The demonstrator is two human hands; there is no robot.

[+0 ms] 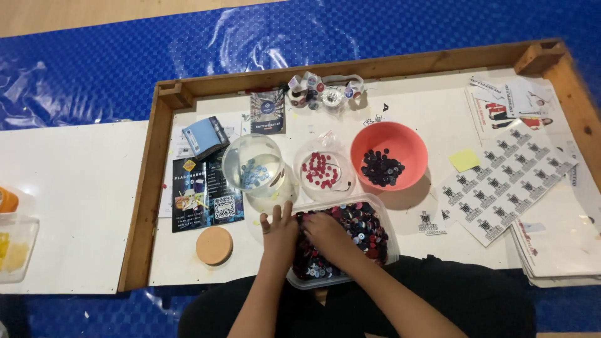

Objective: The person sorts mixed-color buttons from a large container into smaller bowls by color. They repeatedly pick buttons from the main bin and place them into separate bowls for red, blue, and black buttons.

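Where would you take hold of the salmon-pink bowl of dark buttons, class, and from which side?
Grip the pink bowl by its rim on the right side, fingers pinching over the edge. It stands upright and open-topped, the right is bare table, while the clear bowl of red buttons crowds its left.

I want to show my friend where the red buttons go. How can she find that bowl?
Look inside the wooden-edged tray. Just beyond the big clear tub of mixed buttons that both hands are digging in, three bowls stand in a row. The red-button bowl is the clear middle one, between the clear bowl of blue buttons and the salmon-pink bowl of dark buttons.
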